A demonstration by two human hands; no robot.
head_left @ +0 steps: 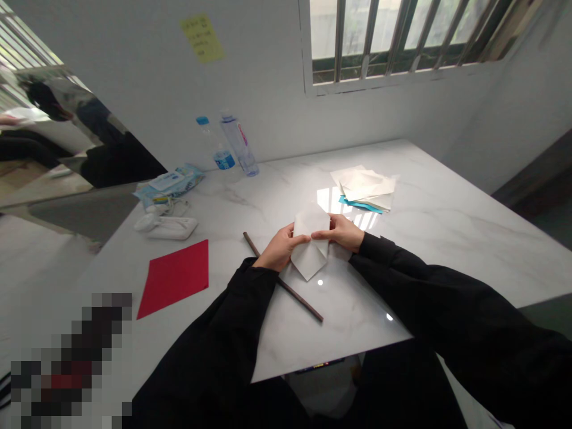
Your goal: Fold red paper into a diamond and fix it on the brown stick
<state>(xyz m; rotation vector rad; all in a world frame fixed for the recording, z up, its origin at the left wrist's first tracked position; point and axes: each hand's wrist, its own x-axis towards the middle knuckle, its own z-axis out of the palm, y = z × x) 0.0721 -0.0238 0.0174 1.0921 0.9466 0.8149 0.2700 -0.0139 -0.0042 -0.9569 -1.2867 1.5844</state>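
Head: dark stick (300, 299) under left sleeve (218, 316), near held paper (308, 263).

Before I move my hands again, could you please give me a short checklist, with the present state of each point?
1. Left hand holding the white paper: ok.
2. Right hand holding it too: ok.
3. Stick out from under the left arm: not ok, it runs beneath.
4. Red sheet apart from both hands: ok.
5. Paper stack apart from both hands: ok.
6. Folds exactly even: cannot tell, thumbs cover part.
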